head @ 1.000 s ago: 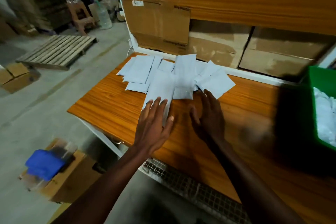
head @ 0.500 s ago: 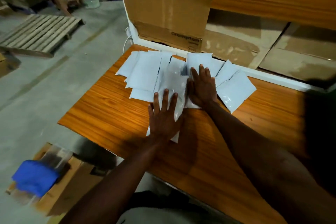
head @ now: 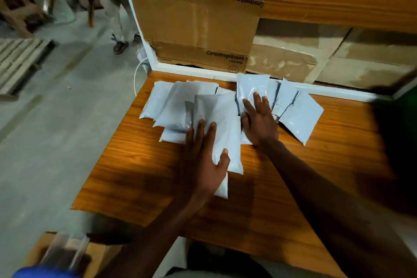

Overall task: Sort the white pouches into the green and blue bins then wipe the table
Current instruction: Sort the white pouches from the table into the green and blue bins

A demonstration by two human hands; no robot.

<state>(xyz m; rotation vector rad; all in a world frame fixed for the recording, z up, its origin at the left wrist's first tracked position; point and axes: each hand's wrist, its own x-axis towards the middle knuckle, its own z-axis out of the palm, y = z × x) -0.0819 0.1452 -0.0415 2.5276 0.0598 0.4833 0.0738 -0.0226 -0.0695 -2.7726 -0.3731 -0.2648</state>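
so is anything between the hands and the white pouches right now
Nothing visible. The left hand lies flat on the long front pouch, and the right hand lies flat on the pouches beside it. Both touch the pile directly on the table.

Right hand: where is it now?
Head view: right hand lies flat on the white pouches at the table's far edge, just right of the left hand.
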